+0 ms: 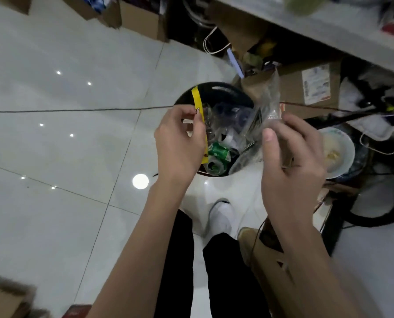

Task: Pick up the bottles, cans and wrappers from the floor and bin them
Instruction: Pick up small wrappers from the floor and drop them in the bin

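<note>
View from a head-worn camera, looking straight down at a person's two bare forearms reaching over a round black bin (221,87) that stands on a glossy white tiled floor (65,145).

The left hand (180,143) has its fingers curled and pinches a long yellow wrapper (197,102), which hangs upright over the left side of the bin's opening. The right hand (290,161) pinches a crumpled clear plastic wrapper (269,99) between thumb and fingers. The wrapper sticks up above the bin's right edge.

Inside the bin lie a crushed green can (219,153) and what look like clear plastic bottles (228,115) (the pile is jumbled and partly blurred, so a count is not possible).

Around the bin: a white shoe (221,216) just below it, a white bowl (338,152) to the right, and a cardboard box (310,86) with a printed label behind it.

The step in hand appears to be the binning itself, with both wrappers carried over the opening and not yet dropped. The next move likely calls for simply loosening both pinches. The yellow wrapper sits well over the mouth, but the clear one hovers near the rim, so the right hand may need to shift a little leftward first or the light plastic could drift outside. No other litter shows on the visible floor.
</note>
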